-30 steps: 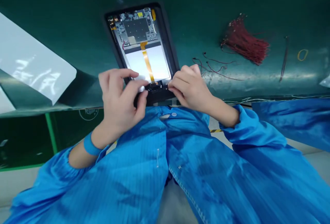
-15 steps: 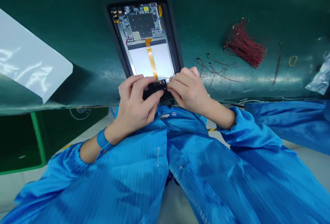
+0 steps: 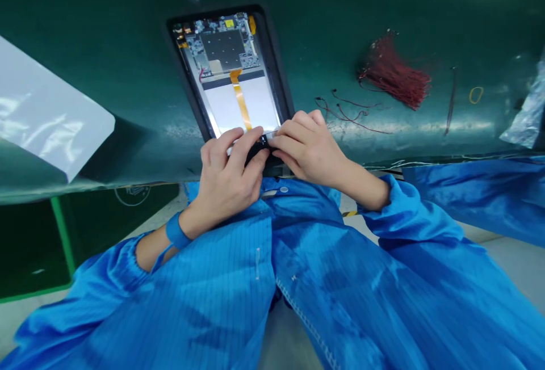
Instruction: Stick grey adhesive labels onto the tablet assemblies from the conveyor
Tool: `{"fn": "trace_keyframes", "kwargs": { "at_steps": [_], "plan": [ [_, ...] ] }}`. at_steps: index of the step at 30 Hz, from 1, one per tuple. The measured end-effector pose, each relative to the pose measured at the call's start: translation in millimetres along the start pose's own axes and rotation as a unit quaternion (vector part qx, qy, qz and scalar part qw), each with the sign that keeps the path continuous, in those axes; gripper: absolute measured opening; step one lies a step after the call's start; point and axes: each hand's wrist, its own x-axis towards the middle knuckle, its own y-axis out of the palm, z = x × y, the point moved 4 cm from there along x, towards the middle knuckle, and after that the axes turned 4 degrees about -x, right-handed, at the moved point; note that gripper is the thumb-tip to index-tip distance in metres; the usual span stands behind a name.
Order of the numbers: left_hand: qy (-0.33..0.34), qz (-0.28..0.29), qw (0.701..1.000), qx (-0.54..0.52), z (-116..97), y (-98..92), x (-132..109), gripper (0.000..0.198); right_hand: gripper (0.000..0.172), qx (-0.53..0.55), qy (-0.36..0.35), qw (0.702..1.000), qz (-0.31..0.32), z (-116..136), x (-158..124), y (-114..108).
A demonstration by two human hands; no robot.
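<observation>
An opened tablet [image 3: 227, 75] lies in a black frame, its circuit board with a metal shield at the far end. A white panel [image 3: 240, 103] fills the middle, crossed by an orange flex ribbon [image 3: 240, 100]. At the tablet's near edge, my left hand [image 3: 227, 168] and my right hand [image 3: 309, 148] meet, their fingertips pinching a small black part [image 3: 261, 143]. A thin pale strip [image 3: 272, 133] shows beside it. The fingers hide most of that part and the near end of the frame.
A green mat [image 3: 128, 63] lies under everything. On it are a red wire bundle [image 3: 394, 72], loose thin wires [image 3: 349, 112], a dark slender strip [image 3: 450, 100], a yellow band [image 3: 476, 95] and a white sheet [image 3: 46, 114]. Crumpled clear plastic [image 3: 525, 109] sits at the right edge.
My left hand has moved rightward, closer to my right hand. The white piece by its fingers a second ago no longer shows. The whole view has shifted slightly.
</observation>
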Motion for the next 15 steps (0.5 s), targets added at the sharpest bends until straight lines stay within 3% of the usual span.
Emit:
{"fn": "trace_keyframes", "kwargs": {
  "at_steps": [3,6,9,12,15],
  "plan": [
    [0.021,-0.026,0.999,-0.009,-0.3,0.0,-2.4,0.034,0.031,-0.009,0.083,0.996,-0.040,-51.9,-17.7,-22.8],
    [0.045,-0.036,0.998,-0.018,2.9,0.3,-5.0,0.043,0.043,-0.075,0.226,0.964,-0.119,-135.8,-43.3,-50.4],
    [0.054,-0.038,0.998,-0.023,9.4,1.2,-5.7,0.050,0.075,-0.139,0.321,0.931,-0.105,-206.6,-63.6,-58.7],
    [0.057,-0.047,0.997,-0.037,15.0,0.3,-3.9,0.050,0.078,-0.128,0.331,0.933,-0.063,-235.0,-72.5,-50.7],
    [0.069,-0.050,0.996,-0.035,16.0,-0.8,-1.3,0.048,0.076,-0.112,0.307,0.943,-0.058,-228.7,-76.7,-47.1]
  ]
}}
